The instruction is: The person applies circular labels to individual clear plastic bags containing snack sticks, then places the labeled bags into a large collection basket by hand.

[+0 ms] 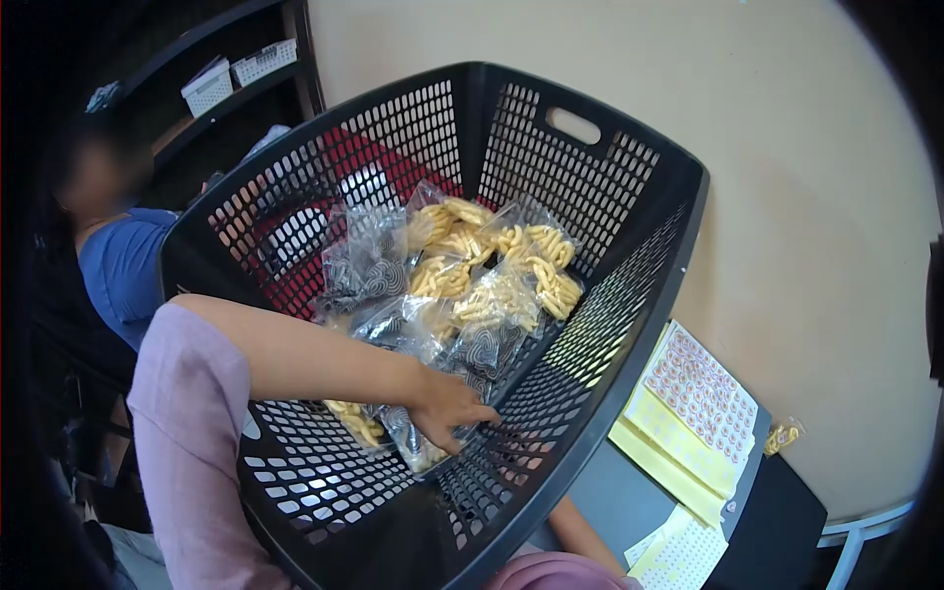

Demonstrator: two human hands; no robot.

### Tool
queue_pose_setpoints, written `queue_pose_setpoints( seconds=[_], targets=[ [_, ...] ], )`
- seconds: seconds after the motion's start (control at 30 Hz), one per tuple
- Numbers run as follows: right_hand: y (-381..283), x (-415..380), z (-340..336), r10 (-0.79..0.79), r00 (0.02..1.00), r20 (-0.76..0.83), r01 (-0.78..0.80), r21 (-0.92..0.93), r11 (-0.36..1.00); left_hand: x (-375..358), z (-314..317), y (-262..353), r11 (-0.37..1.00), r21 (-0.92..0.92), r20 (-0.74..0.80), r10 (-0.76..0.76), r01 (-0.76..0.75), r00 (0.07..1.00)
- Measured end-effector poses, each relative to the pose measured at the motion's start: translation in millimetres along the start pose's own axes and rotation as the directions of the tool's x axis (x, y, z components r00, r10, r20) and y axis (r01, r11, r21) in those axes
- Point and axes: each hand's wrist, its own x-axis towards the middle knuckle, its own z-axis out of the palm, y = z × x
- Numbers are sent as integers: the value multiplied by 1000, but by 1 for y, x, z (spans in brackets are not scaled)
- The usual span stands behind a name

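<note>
Left hand (447,405) grips snack packet (418,438) in black basket (629,295), frame centre; right hand hidden under basket, state unclear. Next: lift packet clear.

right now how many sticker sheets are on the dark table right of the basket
2 in view: one sticker sheet with red dots atop the yellow pad beside the black basket; a second sheet at the bottom edge, partly cut off. More may lie stacked underneath.

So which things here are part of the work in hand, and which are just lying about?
In hand: left hand reaching into the black basket, resting on the snack packets.

Lying about: sticker sheets, one packet on the table, white baskets on the shelf.
</note>
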Motion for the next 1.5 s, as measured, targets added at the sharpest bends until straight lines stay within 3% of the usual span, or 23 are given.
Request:
queue_pose_setpoints(
  seconds=[0.07,0.1,0.17,0.2,0.27,0.3,0.37,0.5,0.57,0.6,0.7,0.77,0.87,0.9,0.97,1.07,1.13,1.17,1.23,1.33,1.4,1.43,1.5],
  targets=[
    [-5,7,-4,-27,999,-30,27,13,1000,0,-19,14,945,-225,257,-178,239,950],
    [-6,7,-4,-21,999,-27,22,15,1000,2,-13,5,944,-231,260,-175,237,950],
    [-6,8,-5,108,993,50,-113,106,988,7,7,-19,952,-128,500,-181,278,847],
    [-9,10,-7,110,992,54,-115,106,988,7,7,-17,952,-133,499,-178,277,848],
    [-18,14,-12,183,982,48,-187,123,975,7,9,-11,910,376,694,-401,175,598],
    [-18,15,-13,183,982,55,-189,126,974,2,11,-7,912,369,696,-398,178,598],
    [-16,15,-13,166,983,74,-173,93,981,-12,18,2,894,446,403,-251,51,880],
    [-11,10,-9,216,970,112,-229,115,967,-15,37,10,895,436,406,-106,-91,908],
    [-4,6,-5,31,1000,-4,-30,76,997,-14,42,8,865,492,365,-96,-104,926],
    [0,2,0,72,997,37,-73,42,996,-13,44,6,864,492,368,-96,-106,925],
    [9,-1,7,-53,999,-7,52,-67,996,-9,46,-1,811,582,352,-322,64,879],
    [-4,3,-1,-42,998,-47,39,-57,998,-20,58,-14,798,601,286,-271,48,919],
    [-9,8,-5,-27,997,-78,22,-57,998,-27,106,-53,569,822,5,15,-13,1000],
    [-9,8,-5,-17,998,-63,13,-66,998,-23,85,-40,567,824,7,17,-16,1000],
    [2,2,5,-20,998,-58,14,-87,996,-9,15,-6,855,514,420,-184,-66,889],
    [-10,7,-6,-41,996,-80,35,-79,996,2,-30,-2,981,38,184,-193,189,964],
    [-15,8,-12,-57,991,-118,51,-53,997,14,-74,4,940,10,133,-340,342,931],
    [-13,7,-11,0,995,-99,3,32,999,14,-87,4,943,25,76,-332,331,940],
    [-9,6,-12,109,992,-59,-96,198,976,10,-124,23,888,264,-45,-379,377,924],
    [-14,6,-32,115,962,-248,-57,232,971,8,-177,52,770,429,-235,-410,473,881],
    [-16,6,-50,116,909,-401,-25,226,974,8,-208,81,665,542,-397,-336,514,854],
    [-18,4,-61,110,908,-404,-22,217,976,10,-219,88,665,576,-505,-168,475,847],
    [-21,-6,-84,78,882,-465,-1,164,986,21,-236,131,656,590,-590,-49,472,806]
  ],
)
